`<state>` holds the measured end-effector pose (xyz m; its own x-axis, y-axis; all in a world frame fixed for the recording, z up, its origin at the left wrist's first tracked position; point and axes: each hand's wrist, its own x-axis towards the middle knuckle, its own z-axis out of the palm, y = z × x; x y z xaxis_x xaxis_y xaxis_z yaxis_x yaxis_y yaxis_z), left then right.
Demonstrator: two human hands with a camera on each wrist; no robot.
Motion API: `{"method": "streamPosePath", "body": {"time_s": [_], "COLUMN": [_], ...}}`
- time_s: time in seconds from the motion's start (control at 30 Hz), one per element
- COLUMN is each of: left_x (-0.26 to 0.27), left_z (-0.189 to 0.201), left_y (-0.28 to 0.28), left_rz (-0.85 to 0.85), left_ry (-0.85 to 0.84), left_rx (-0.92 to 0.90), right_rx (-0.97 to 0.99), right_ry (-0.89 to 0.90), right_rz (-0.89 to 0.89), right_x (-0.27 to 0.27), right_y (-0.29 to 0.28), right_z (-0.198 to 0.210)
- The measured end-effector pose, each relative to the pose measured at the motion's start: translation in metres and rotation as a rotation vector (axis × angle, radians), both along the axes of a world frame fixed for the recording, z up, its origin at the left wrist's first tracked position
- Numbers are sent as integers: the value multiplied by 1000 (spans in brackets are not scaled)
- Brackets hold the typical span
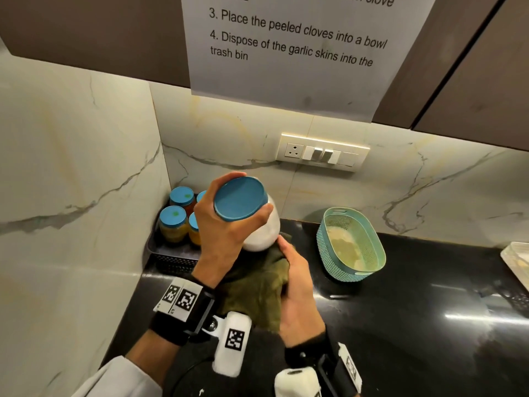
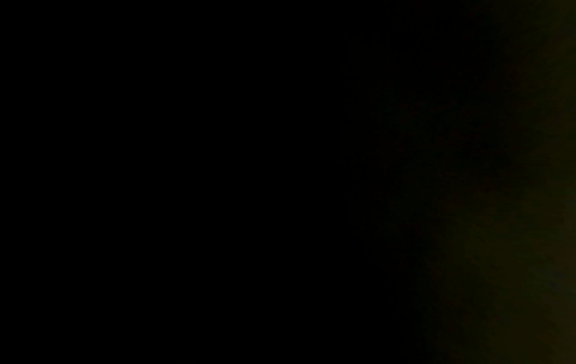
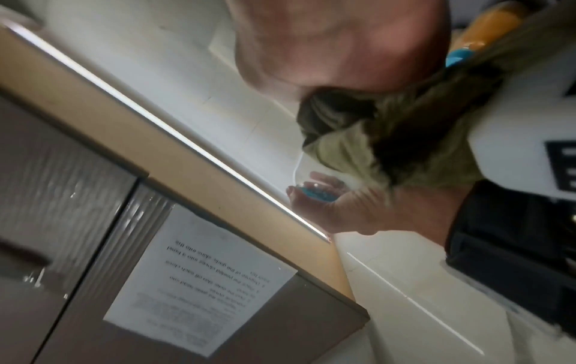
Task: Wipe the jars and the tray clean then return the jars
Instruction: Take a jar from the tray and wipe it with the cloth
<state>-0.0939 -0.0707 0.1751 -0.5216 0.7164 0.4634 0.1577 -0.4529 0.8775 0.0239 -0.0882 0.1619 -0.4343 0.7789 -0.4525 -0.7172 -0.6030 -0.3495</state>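
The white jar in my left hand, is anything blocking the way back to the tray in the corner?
Nothing visible blocks it. The white jar is held tilted by the left hand just right of the tray, with the cloth below it in the right hand. The other jars fill the tray's far left; its near part shows bare.

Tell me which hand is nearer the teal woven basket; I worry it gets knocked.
Right. The right hand, gripping the olive-green cloth, sits just left of the teal woven basket; the left hand, holding the blue-lidded jar, is farther left.

The left wrist view is almost wholly black, faintly olive at right.
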Motion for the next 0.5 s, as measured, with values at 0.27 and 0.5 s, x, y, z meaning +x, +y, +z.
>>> {"method": "streamPosePath", "body": {"time_s": [0.27, 0.5], "left_x": [4, 10], "left_z": [-7, 0], "left_y": [-14, -24], "left_rz": [-113, -247], "left_ry": [5, -84], "left_rx": [-8, 26], "right_rx": [443, 677], "right_ry": [-405, -410], "right_rz": [-201, 30], "right_x": [3, 19], "right_y": [10, 32], "right_z": [0, 24]}}
